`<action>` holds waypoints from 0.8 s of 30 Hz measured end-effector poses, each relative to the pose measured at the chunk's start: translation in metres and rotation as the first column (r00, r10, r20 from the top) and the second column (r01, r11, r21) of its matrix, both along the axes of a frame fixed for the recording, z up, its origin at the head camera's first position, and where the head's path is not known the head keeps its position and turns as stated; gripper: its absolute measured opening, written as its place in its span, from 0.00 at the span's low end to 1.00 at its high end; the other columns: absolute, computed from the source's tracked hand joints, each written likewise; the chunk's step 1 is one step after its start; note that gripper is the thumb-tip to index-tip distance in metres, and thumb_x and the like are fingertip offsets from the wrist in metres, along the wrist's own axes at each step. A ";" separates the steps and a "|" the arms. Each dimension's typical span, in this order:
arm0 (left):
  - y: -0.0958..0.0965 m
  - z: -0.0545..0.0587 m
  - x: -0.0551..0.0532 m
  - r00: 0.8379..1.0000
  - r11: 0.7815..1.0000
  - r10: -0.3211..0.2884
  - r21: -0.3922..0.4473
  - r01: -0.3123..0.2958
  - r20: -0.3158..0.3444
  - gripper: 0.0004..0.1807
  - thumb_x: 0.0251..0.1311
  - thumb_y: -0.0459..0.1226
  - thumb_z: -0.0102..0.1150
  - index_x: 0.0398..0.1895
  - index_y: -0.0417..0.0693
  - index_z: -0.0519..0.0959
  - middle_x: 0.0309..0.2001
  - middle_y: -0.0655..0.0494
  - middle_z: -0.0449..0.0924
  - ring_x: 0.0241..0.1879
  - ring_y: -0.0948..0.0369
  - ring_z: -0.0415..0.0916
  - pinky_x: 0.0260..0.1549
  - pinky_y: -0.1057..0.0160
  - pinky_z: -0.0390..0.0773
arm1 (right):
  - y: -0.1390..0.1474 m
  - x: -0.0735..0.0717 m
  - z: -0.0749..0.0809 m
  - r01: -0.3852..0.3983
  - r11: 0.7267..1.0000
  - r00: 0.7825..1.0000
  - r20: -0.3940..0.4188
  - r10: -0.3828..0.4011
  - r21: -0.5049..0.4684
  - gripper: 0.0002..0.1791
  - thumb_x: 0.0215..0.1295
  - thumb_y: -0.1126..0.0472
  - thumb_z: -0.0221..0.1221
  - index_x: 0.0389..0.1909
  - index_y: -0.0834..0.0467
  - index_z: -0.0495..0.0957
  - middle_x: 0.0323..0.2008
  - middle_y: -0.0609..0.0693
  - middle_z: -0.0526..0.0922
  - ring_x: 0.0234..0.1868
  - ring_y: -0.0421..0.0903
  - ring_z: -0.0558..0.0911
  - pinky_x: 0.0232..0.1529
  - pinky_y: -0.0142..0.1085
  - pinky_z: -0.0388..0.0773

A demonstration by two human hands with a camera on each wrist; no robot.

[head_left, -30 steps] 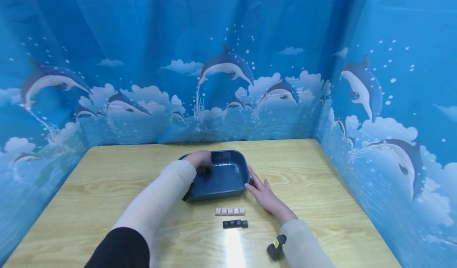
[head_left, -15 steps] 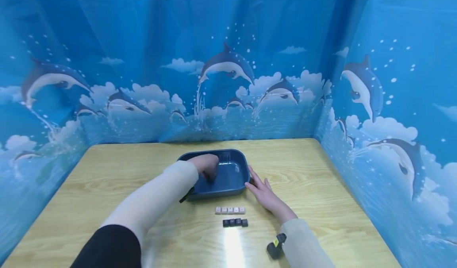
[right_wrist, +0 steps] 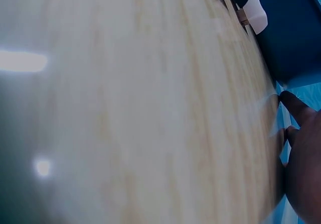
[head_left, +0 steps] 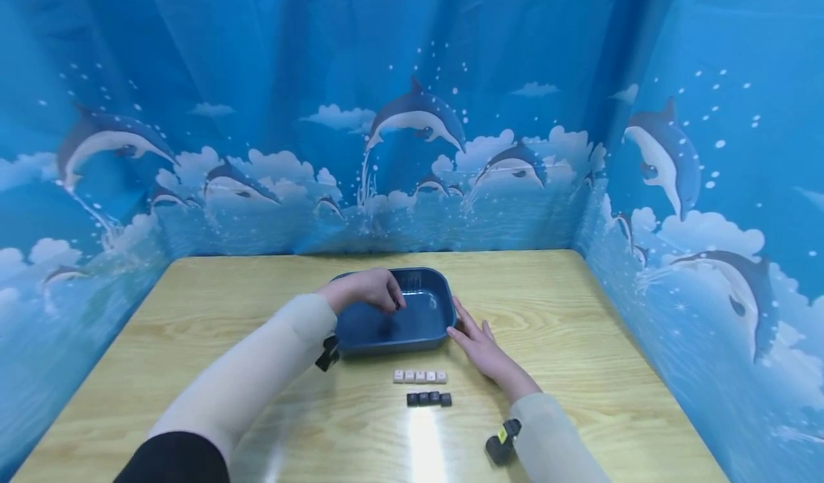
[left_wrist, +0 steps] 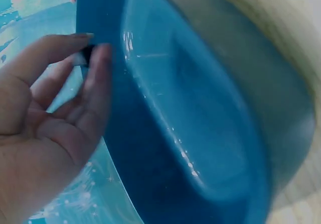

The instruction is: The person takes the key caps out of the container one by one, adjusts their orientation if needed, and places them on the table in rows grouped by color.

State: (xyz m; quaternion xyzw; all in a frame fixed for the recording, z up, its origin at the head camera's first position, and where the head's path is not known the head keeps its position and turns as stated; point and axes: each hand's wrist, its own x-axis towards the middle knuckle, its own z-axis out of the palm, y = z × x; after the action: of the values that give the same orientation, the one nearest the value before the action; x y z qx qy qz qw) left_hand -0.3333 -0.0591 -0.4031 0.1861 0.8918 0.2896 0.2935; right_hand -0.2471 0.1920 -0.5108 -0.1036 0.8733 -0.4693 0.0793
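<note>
A dark blue rectangular basin (head_left: pixel 421 318) stands on the table in the head view. Over its left half is my left hand (head_left: pixel 373 288), pinching a small black keycap (left_wrist: pixel 88 54) between thumb and fingertips; the left wrist view shows the hand above the basin's wall. My right hand (head_left: pixel 484 354) rests at the basin's right side, fingers extended along the outer wall. In front of the basin lies a row of several white keycaps (head_left: pixel 420 377), with a row of several black keycaps (head_left: pixel 429 398) nearer to me.
The wooden table (head_left: pixel 244 311) extends around the basin, with a bright light reflection near its front. A blue curtain with dolphins (head_left: pixel 412 182) hangs behind the table and along its sides. A black wrist device (head_left: pixel 501 444) sits by the right sleeve.
My left hand has risen from low inside the basin and moved slightly right, with the small black keycap now showing at its fingertips. My right hand stays at the basin's right side.
</note>
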 end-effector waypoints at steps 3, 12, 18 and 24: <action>-0.003 0.004 0.007 0.998 0.996 -0.003 0.087 0.008 -0.057 0.11 0.55 0.25 0.64 0.41 0.41 0.86 0.36 0.57 0.84 0.36 0.62 0.79 0.38 0.62 0.80 | 0.000 0.001 0.000 0.004 1.000 1.000 0.007 -0.004 -0.005 0.37 0.74 0.41 0.45 0.78 0.41 0.42 0.69 0.56 0.64 0.73 0.58 0.52 0.68 0.54 0.19; -0.010 0.014 0.032 0.992 0.964 0.047 0.267 -0.014 -0.118 0.11 0.56 0.27 0.66 0.43 0.41 0.85 0.38 0.57 0.84 0.37 0.61 0.79 0.40 0.60 0.80 | 0.000 0.000 -0.004 -0.003 1.000 1.000 0.005 0.003 -0.012 0.37 0.74 0.40 0.45 0.78 0.41 0.42 0.68 0.56 0.65 0.72 0.56 0.58 0.67 0.54 0.18; -0.007 0.017 0.054 0.989 0.935 0.122 0.343 -0.088 -0.079 0.12 0.57 0.32 0.68 0.45 0.49 0.86 0.40 0.59 0.84 0.38 0.61 0.79 0.43 0.53 0.80 | 0.000 0.000 -0.005 0.011 1.000 1.000 0.014 -0.011 -0.005 0.38 0.73 0.39 0.45 0.78 0.41 0.42 0.68 0.56 0.65 0.72 0.58 0.57 0.68 0.53 0.18; -0.002 0.009 0.076 0.977 0.867 0.211 0.463 -0.184 -0.007 0.14 0.60 0.32 0.66 0.49 0.49 0.84 0.44 0.55 0.85 0.43 0.61 0.81 0.47 0.53 0.80 | 0.001 -0.001 -0.003 0.014 1.000 1.000 0.022 -0.014 0.005 0.37 0.74 0.40 0.45 0.78 0.40 0.41 0.69 0.56 0.65 0.73 0.59 0.51 0.68 0.54 0.19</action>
State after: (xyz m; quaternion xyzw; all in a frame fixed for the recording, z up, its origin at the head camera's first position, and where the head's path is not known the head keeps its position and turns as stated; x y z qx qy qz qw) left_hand -0.2568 -0.0610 -0.3942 0.1663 0.8201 0.5155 0.1842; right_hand -0.2480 0.1927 -0.5142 -0.0919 0.8743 -0.4687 0.0860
